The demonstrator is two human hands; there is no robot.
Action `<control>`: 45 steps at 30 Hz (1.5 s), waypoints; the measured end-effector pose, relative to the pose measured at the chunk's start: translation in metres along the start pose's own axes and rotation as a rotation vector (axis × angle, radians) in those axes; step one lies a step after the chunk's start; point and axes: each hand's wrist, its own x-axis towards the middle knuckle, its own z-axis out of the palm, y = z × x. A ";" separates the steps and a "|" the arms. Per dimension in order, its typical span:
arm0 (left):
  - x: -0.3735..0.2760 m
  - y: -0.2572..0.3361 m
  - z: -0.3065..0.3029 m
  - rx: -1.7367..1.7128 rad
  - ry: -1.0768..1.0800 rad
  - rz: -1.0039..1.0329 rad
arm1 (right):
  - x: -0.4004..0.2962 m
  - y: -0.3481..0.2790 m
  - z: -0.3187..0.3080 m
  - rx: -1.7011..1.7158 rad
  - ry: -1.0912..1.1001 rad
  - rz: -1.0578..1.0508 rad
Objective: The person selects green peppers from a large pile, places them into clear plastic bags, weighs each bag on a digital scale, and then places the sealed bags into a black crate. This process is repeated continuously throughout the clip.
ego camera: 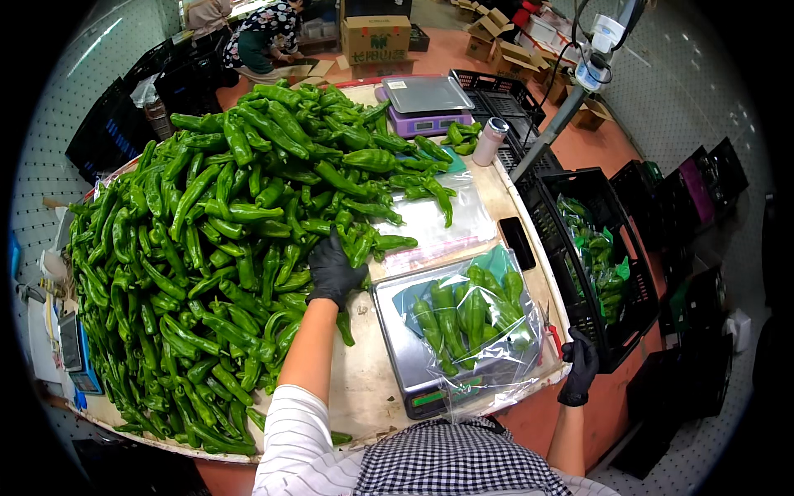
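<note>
My left hand (335,270), in a black glove, lies palm down at the edge of a large heap of long green peppers (236,211). Its fingers touch the peppers; their tips are partly hidden, so a grip is not clear. Off the table's right edge, my right hand (580,366), also black-gloved, has loosely bent fingers and nothing visible in it. Nearest to it are red-handled snips (552,335) on the table. Between my hands, a clear plastic bag with several green peppers (474,310) lies on the steel pan of a digital scale (397,347).
Flat clear bags (440,217), a dark phone (517,243) and a pink tumbler (490,141) lie or stand along the table's right side. A purple scale (428,111) is at the far end. A black crate (633,297) with bagged peppers stands at right. Beyond, a person (263,40) bends near cartons (375,40).
</note>
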 end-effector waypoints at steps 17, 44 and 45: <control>-0.029 -0.020 -0.006 -0.135 0.038 -0.041 | 0.019 -0.051 0.026 0.096 -0.145 -0.168; -0.292 -0.092 -0.111 -1.206 0.023 -0.355 | 0.015 0.030 0.504 -1.164 -1.378 -0.912; -0.300 -0.093 -0.105 -1.592 0.040 -0.464 | 0.009 0.020 0.505 -1.312 -1.386 -1.040</control>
